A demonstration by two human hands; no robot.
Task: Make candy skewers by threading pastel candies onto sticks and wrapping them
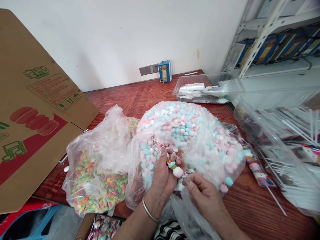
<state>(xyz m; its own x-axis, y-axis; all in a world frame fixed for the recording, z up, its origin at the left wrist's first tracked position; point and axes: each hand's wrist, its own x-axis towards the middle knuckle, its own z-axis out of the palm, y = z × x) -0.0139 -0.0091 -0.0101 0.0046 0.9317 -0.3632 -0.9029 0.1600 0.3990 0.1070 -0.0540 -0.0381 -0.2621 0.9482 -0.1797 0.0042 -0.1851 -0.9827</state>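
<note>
My left hand (160, 181) is closed around a candy skewer (177, 171), with white-pink and blue marshmallows and a green piece showing between thumb and fingers. Close beside it, my right hand (203, 193) pinches the edge of a small printed plastic wrapper (187, 173) near the skewer's end. Behind both hands spreads a large clear bag of pink, white and blue marshmallows (183, 126). Brownish-pink candies (175, 156) lie just beyond my left fingers. To the left is a clear bag of colourful gummy rings (100, 186).
A cardboard box (50, 100) stands at left. On the right, a clear tub (265, 140) holds many sticks and wrappers, with a wrapped candy skewer (260, 173) beside it. Farther back are another clear tray (210, 95) and a blue device (165, 71). Packed candies (105, 228) fill a box below.
</note>
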